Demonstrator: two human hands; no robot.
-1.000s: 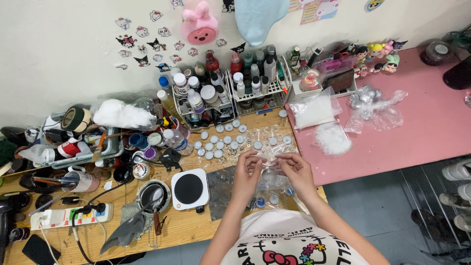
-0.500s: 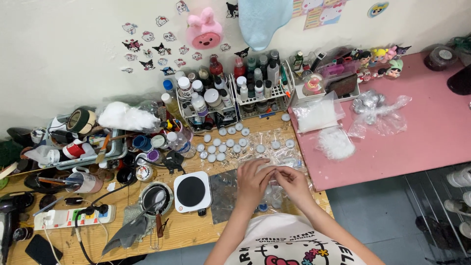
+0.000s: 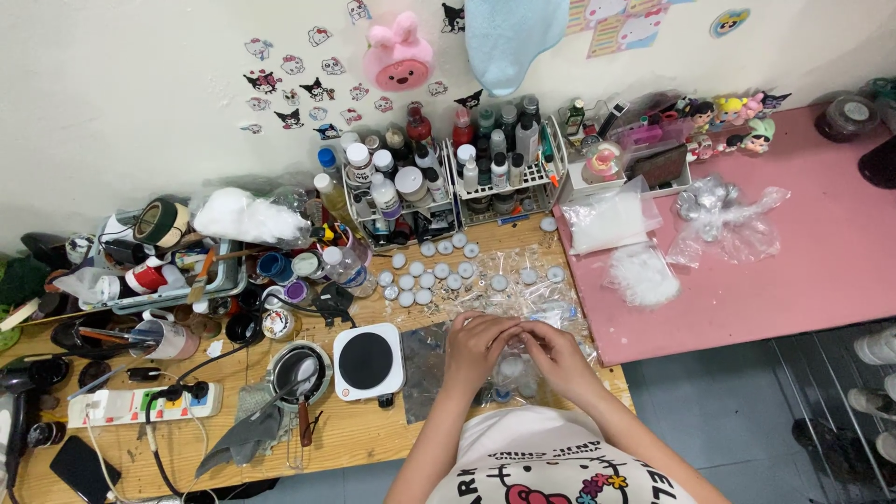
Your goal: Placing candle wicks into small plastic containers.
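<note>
A small clear plastic bag (image 3: 515, 359) sits near the wooden table's (image 3: 373, 439) front edge, pinched between both hands. Left hand (image 3: 476, 347) and right hand (image 3: 553, 359) meet, fingertips closed on it. Behind them lie round white lids (image 3: 425, 277); a small white hot plate (image 3: 368, 361) stands just left.

The worktop (image 3: 373, 439) was bare pale wood with a matt, lightly grained face, and the table (image 3: 821, 271) beside it wore a smooth matt pink coating. Clear crinkled plastic bags (image 3: 737, 224) shone glossy there. The small hotplate (image 3: 368, 360) had a white plastic shell and a dull black disc. Both hands (image 3: 513, 350) rested on a glossy transparent plastic sheet (image 3: 439, 373). The wire rack (image 3: 504, 187) looked like white-coated metal.
</note>
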